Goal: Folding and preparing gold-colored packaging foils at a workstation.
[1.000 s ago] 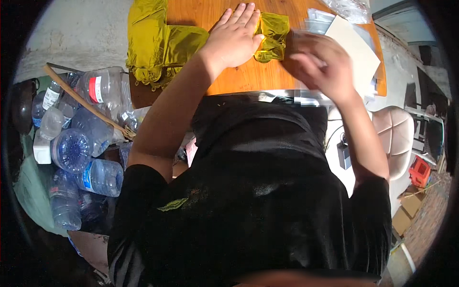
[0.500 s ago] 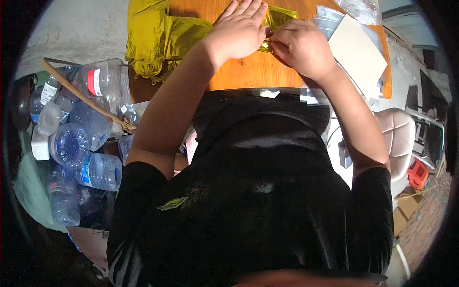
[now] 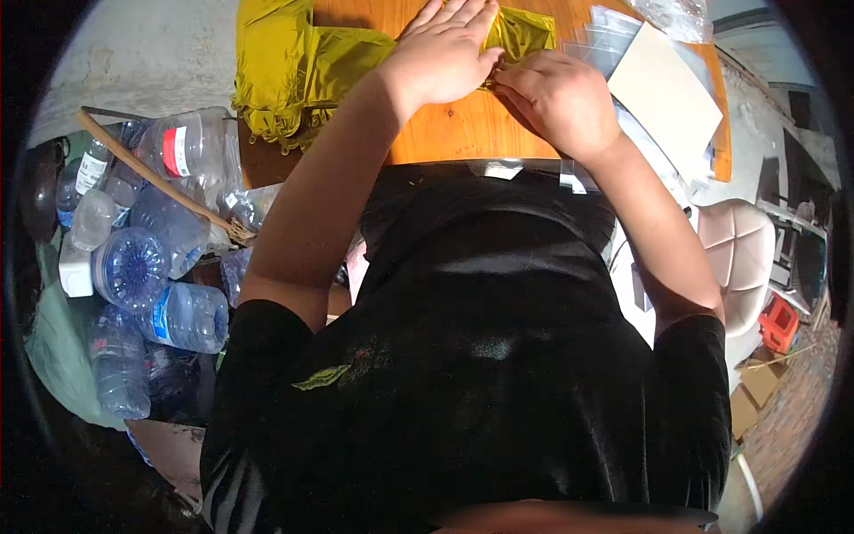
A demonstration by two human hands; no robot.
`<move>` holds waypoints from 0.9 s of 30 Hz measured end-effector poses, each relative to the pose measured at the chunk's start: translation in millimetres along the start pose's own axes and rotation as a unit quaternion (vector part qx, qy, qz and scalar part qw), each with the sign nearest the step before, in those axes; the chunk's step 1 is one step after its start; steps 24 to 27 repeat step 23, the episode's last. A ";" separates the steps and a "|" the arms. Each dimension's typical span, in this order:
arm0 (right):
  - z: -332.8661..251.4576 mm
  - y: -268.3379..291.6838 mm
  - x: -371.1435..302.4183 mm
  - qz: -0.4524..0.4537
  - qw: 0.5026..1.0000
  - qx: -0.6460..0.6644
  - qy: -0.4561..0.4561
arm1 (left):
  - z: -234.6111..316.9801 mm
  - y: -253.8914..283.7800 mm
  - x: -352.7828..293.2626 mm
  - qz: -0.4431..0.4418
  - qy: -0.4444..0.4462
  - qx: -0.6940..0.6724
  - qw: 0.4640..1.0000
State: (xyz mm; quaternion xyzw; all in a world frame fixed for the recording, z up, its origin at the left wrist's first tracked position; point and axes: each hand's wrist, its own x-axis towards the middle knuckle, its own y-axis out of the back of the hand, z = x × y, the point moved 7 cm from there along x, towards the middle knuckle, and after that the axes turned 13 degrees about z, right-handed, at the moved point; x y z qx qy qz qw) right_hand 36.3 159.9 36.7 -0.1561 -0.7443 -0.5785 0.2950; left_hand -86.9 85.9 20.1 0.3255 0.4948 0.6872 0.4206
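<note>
A flat piece of shiny gold foil (image 3: 527, 32) lies on the wooden table (image 3: 436, 133), looking like an uninflated foil balloon. My left hand (image 3: 447, 60) rests flat on it with the fingers stretched out. Close by on the right, my right hand (image 3: 562, 96) has its fingers pinched together at the foil's near edge; the fingertips partly hide what they grip. To the left, a pile of the same gold foil (image 3: 274, 67) hangs over the table's edge, with small looped tabs along its lower rim. Part of the foil lies hidden under my left hand and forearm.
Clear plastic sleeves (image 3: 605, 37) and a cream card (image 3: 667, 93) lie at the table's right, below a crumpled clear bag (image 3: 678, 16). Several empty plastic bottles (image 3: 189, 319) and a wooden stick (image 3: 151, 176) crowd the left. A padded pale chair (image 3: 734, 258) stands at right.
My right hand has shifted slightly left, toward my left hand, still pinching at the foil's edge. My left hand stays flat in nearly the same place.
</note>
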 end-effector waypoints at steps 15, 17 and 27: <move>-0.2 -8.7 0.3 -0.106 0.993 -0.050 0.008 | -25.8 47.1 -6.0 0.205 -0.056 -0.223 0.951; -0.7 -9.1 -0.8 -0.108 0.993 -0.055 0.005 | -21.1 54.9 -8.6 0.108 -0.060 -0.191 0.974; -1.9 -7.7 -2.0 -0.076 0.997 -0.029 0.005 | -21.0 11.0 -30.0 0.072 -0.245 -0.054 0.965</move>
